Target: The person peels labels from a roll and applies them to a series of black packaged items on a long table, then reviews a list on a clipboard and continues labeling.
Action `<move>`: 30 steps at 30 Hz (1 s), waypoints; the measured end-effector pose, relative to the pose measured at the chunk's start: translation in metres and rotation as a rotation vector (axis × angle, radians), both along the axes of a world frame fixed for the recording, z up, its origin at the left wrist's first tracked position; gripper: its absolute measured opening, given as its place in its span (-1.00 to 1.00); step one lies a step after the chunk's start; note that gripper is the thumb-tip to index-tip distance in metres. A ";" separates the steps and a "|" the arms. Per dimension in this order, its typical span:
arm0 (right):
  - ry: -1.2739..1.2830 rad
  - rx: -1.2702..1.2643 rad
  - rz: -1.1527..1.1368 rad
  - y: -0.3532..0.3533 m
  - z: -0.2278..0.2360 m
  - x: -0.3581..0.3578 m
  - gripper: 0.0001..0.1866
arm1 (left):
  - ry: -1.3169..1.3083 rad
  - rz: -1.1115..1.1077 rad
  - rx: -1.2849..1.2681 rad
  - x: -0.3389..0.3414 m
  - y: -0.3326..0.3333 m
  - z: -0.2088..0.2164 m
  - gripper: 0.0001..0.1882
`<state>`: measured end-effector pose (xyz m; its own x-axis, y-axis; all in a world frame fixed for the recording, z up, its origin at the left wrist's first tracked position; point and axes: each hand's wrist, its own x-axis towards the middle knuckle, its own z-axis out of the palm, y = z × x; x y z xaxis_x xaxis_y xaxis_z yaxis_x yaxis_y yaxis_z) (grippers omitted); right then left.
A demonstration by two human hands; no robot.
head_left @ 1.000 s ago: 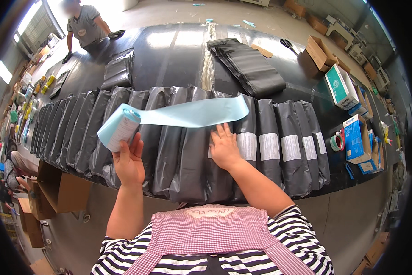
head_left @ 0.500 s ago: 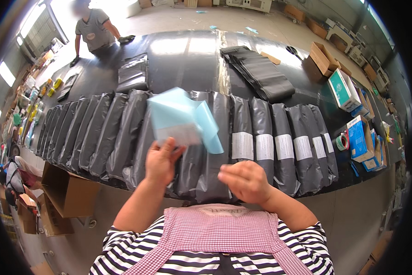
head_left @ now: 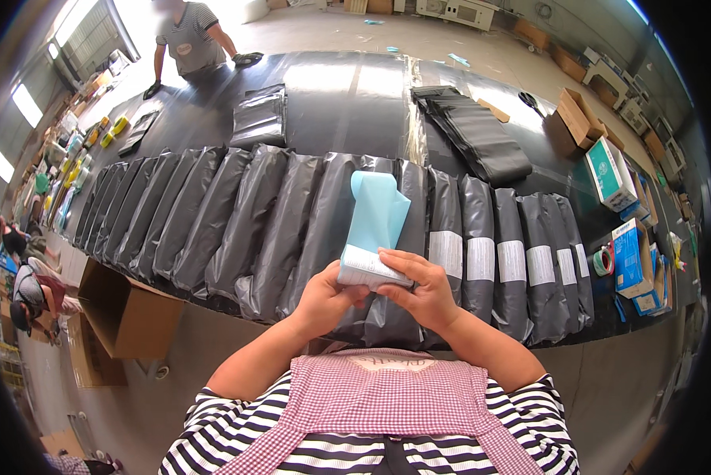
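Note:
A strip of white printed labels (head_left: 365, 267) with a light-blue backing (head_left: 378, 212) is held between my two hands over the row of packages. My left hand (head_left: 320, 301) pinches its lower left side. My right hand (head_left: 420, 291) grips the right side, with the thumb below and the fingers on top. The blue part stands up away from me, folded over at its far end. Beneath lie long packages wrapped in dark grey plastic (head_left: 272, 229), side by side. Several at the right carry a white label (head_left: 480, 260) around the middle; those at the left show none.
Flat black plastic bags (head_left: 478, 138) lie in a stack farther back on the black table (head_left: 332, 103), with another bundle (head_left: 259, 119) to their left. Scissors (head_left: 531, 103), small boxes (head_left: 633, 257) and a tape roll (head_left: 603, 261) sit at the right. A person (head_left: 189, 43) stands across the table.
My right hand has come in and taken hold of the label strip together with my left. The strip has moved right and nearer to me. The whole view has shifted slightly.

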<state>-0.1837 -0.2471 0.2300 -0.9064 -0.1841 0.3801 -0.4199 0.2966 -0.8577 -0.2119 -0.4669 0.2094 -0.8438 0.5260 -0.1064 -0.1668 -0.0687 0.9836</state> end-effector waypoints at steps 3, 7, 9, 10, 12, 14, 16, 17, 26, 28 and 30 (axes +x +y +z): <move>-0.043 0.043 -0.030 -0.006 0.005 -0.001 -0.64 | 0.083 0.056 -0.016 0.004 -0.003 0.006 -0.77; -0.136 -0.013 0.015 -0.003 0.004 -0.018 -0.74 | 0.250 0.064 -0.242 0.001 -0.008 0.019 -0.76; -0.516 -0.214 0.135 0.016 0.005 -0.036 -0.75 | 0.380 0.048 -0.400 -0.007 -0.016 0.017 -0.72; -0.639 -0.233 0.141 0.029 0.014 -0.048 -0.74 | 0.430 0.033 -0.477 -0.014 -0.022 0.013 -0.70; -0.750 -0.337 -0.025 0.052 0.039 -0.072 -0.68 | 0.457 0.061 -0.495 -0.025 -0.034 0.003 -0.72; -0.804 -0.729 0.147 0.090 0.039 -0.093 -0.61 | 0.256 0.020 -0.538 -0.036 -0.046 0.003 -0.74; -0.714 -0.930 0.021 0.109 0.042 -0.092 -0.57 | -0.150 0.062 -0.220 -0.051 -0.063 -0.027 -0.79; -0.604 -0.912 -0.026 0.108 0.040 -0.088 -0.52 | -0.206 0.151 -0.132 -0.053 -0.067 -0.029 -0.81; 0.150 0.304 -0.175 0.062 -0.078 -0.025 -0.60 | -0.163 0.860 0.644 -0.082 -0.059 -0.032 -0.70; 0.155 0.353 -0.175 0.062 -0.084 -0.022 -0.62 | -0.048 0.880 0.656 -0.090 -0.067 -0.024 -0.65; 0.151 0.368 -0.185 0.064 -0.087 -0.020 -0.63 | 0.101 0.904 0.682 -0.106 -0.087 -0.019 -0.61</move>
